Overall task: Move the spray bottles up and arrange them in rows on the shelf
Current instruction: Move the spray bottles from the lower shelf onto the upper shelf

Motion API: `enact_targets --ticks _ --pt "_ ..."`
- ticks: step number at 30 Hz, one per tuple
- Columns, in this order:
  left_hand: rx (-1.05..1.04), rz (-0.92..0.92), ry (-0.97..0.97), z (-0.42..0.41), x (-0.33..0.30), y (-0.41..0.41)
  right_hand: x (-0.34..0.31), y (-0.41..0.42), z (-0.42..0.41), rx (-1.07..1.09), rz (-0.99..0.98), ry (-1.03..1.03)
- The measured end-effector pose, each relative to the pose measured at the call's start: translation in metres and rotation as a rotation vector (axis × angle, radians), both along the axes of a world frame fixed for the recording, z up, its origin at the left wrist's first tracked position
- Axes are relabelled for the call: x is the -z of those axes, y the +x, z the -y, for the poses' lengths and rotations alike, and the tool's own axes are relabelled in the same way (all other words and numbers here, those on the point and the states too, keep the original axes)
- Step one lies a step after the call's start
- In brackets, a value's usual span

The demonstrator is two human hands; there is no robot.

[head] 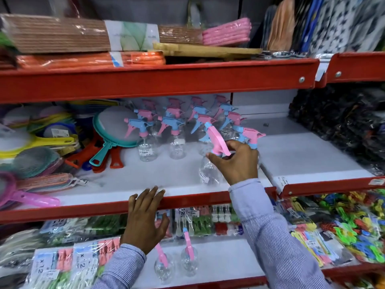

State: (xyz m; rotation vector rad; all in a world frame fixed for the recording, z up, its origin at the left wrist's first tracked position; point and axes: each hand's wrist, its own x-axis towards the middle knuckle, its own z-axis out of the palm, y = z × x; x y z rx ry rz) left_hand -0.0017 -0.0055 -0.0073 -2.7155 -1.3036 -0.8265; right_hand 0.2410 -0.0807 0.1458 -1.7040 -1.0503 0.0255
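My right hand grips a clear spray bottle by its neck, just under the pink trigger head, over the white middle shelf. Several clear spray bottles with pink and blue heads stand in rows behind it, toward the back of that shelf. Another one stands right behind my fingers. My left hand rests with fingers spread on the red front lip of the middle shelf. Two more clear spray bottles with pink triggers stand on the lower shelf, below my left hand.
Plastic strainers and hand mirrors crowd the left of the middle shelf. Packs of clothes pegs fill the lower shelf left and right. Folded mats lie on the top shelf. Dark bagged goods sit at the right.
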Motion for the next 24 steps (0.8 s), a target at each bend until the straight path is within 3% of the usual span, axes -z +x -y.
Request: enact_targets --ticks 9,24 --pt "0.003 0.004 -0.034 0.000 0.001 0.000 0.030 0.017 -0.057 0.102 -0.034 0.002" --pt "0.000 0.030 -0.043 0.000 0.001 0.001 0.033 0.003 -0.055 0.095 -0.190 0.139"
